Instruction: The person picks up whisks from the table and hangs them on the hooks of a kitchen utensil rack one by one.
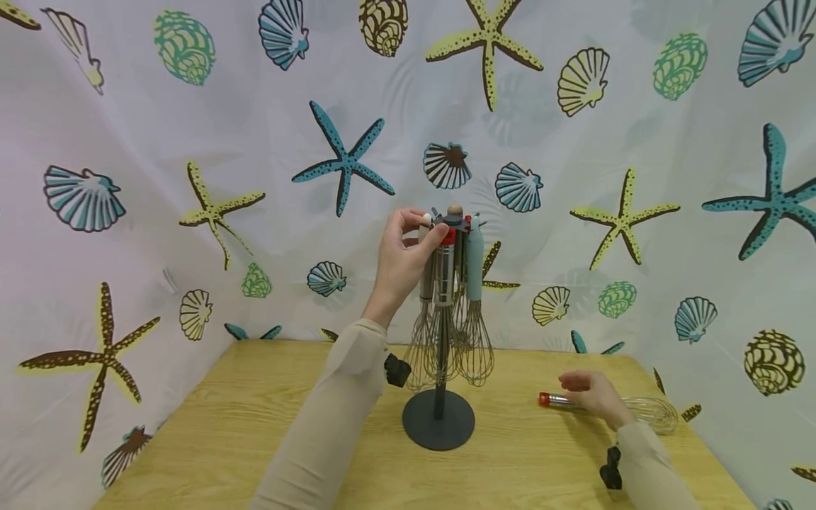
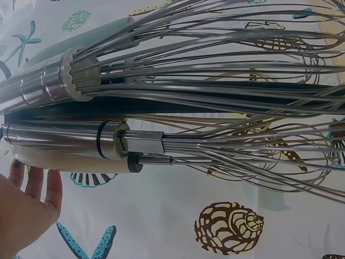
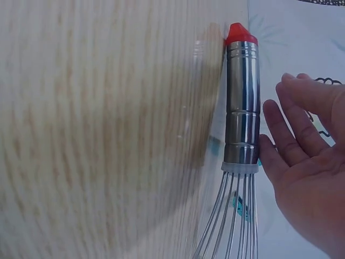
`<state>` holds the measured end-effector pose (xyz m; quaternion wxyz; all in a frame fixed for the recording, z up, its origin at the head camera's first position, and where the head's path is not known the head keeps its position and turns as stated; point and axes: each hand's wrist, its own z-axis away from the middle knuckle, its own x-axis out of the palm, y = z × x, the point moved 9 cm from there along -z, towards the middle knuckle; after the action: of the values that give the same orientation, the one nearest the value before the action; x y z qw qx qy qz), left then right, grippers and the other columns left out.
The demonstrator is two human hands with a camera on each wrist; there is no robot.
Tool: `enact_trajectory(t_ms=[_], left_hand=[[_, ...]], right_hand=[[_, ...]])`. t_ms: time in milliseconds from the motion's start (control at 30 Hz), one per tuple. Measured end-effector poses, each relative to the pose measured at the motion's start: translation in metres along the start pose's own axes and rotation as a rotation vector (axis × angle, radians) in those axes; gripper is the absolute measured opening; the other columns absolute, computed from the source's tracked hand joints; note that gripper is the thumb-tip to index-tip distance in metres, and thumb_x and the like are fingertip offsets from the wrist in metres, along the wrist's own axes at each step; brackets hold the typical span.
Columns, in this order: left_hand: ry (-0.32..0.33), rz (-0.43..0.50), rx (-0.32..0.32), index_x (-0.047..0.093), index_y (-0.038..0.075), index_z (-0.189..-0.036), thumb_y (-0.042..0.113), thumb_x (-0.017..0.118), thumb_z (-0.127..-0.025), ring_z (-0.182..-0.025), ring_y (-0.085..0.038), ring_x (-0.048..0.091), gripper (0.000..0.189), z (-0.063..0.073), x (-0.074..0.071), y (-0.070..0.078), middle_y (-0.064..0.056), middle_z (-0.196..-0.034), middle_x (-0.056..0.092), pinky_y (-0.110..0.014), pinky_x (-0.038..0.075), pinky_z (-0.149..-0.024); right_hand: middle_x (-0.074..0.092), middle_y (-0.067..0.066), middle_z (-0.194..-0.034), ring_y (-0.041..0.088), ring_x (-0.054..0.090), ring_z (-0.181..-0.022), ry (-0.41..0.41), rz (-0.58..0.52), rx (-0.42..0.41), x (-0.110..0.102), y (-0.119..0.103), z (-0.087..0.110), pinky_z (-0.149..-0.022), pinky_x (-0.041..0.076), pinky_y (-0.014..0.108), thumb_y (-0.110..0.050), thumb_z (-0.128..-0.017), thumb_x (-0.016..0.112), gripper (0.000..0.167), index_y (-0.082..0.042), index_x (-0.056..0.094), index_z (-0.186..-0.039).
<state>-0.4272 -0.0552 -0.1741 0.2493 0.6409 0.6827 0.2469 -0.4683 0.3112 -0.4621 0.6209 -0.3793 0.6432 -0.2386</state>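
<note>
A dark whisk stand [image 1: 438,419] carries several hanging whisks. My left hand [image 1: 403,258] is at its top, holding the upper end of a red-tipped steel whisk [image 1: 445,273], with the thumb at the red cap. In the left wrist view, the left fingers [image 2: 35,186] reach the end of a beige-handled whisk [image 2: 75,162]; the thumb is out of sight there. A second red-capped steel whisk [image 3: 242,102] lies on the table at the right. My right hand [image 1: 596,397] is beside its handle, fingers extended and fingertips close to the metal.
The stand rises from a round base on the wood-grain table [image 1: 510,460]. A whisk with a light blue handle [image 1: 474,265] hangs on its right side. A white curtain [image 1: 242,106] printed with shells and starfish surrounds the table at the back and sides.
</note>
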Motion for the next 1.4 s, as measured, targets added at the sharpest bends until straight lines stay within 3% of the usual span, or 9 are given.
enact_trajectory(t_ms=[333, 533, 733, 900, 1133, 1400], left_hand=[[-0.002, -0.01, 0.0, 0.053, 0.008, -0.109, 0.026, 0.069, -0.093, -0.113, -0.02, 0.05, 0.029, 0.0, 0.001, -0.001, -0.011, -0.129, 0.05, -0.037, 0.046, -0.089], [-0.011, -0.006, 0.006, 0.053, 0.007, -0.108, 0.025, 0.069, -0.093, -0.113, -0.022, 0.049, 0.029, -0.001, 0.002, 0.0, -0.017, -0.132, 0.049, -0.038, 0.046, -0.09], [-0.009, -0.007, -0.002, 0.053, 0.008, -0.106, 0.026, 0.069, -0.093, -0.113, -0.02, 0.049, 0.028, -0.001, 0.0, -0.001, -0.011, -0.129, 0.05, -0.038, 0.045, -0.09], [-0.007, -0.009, 0.002, 0.053, 0.007, -0.106, 0.025, 0.069, -0.093, -0.114, -0.024, 0.049, 0.028, -0.001, 0.0, 0.0, -0.01, -0.129, 0.05, -0.044, 0.045, -0.092], [-0.007, -0.004, 0.002, 0.053, 0.007, -0.106, 0.024, 0.069, -0.093, -0.115, -0.029, 0.048, 0.027, -0.001, 0.0, 0.001, -0.013, -0.13, 0.049, -0.047, 0.044, -0.093], [-0.013, -0.004, -0.021, 0.053, 0.006, -0.106, 0.025, 0.069, -0.093, -0.118, -0.033, 0.048, 0.028, -0.001, 0.001, 0.0, -0.009, -0.128, 0.05, -0.034, 0.044, -0.088]], right_hand=[[0.065, 0.029, -0.114, 0.043, 0.061, -0.107, -0.023, 0.058, -0.028, 0.006, -0.002, -0.002, -0.089, 0.053, 0.048, 0.011, -0.084, 0.063, 0.032, 0.012, 0.063, -0.116], [0.067, 0.028, -0.109, 0.04, 0.064, -0.102, -0.039, 0.097, -0.028, 0.01, -0.002, -0.002, -0.088, 0.053, 0.048, 0.014, -0.079, 0.063, 0.032, 0.012, 0.065, -0.111], [0.071, 0.016, -0.098, 0.024, 0.065, -0.089, -0.041, 0.172, 0.005, 0.012, 0.001, -0.002, -0.081, 0.053, 0.042, 0.01, -0.083, 0.066, 0.02, 0.005, 0.07, -0.102], [0.073, 0.012, -0.094, 0.015, 0.063, -0.082, -0.062, 0.219, -0.036, 0.013, 0.001, -0.003, -0.075, 0.051, 0.033, 0.006, -0.084, 0.068, 0.014, 0.001, 0.073, -0.095], [0.073, 0.018, -0.096, 0.025, 0.066, -0.087, -0.141, 0.225, -0.112, 0.012, -0.002, -0.002, -0.076, 0.053, 0.034, 0.01, -0.079, 0.068, 0.021, 0.006, 0.072, -0.099], [0.071, 0.023, -0.101, 0.032, 0.067, -0.092, -0.192, 0.232, -0.15, 0.009, -0.002, 0.002, -0.078, 0.055, 0.041, 0.014, -0.074, 0.066, 0.03, 0.009, 0.07, -0.103]])
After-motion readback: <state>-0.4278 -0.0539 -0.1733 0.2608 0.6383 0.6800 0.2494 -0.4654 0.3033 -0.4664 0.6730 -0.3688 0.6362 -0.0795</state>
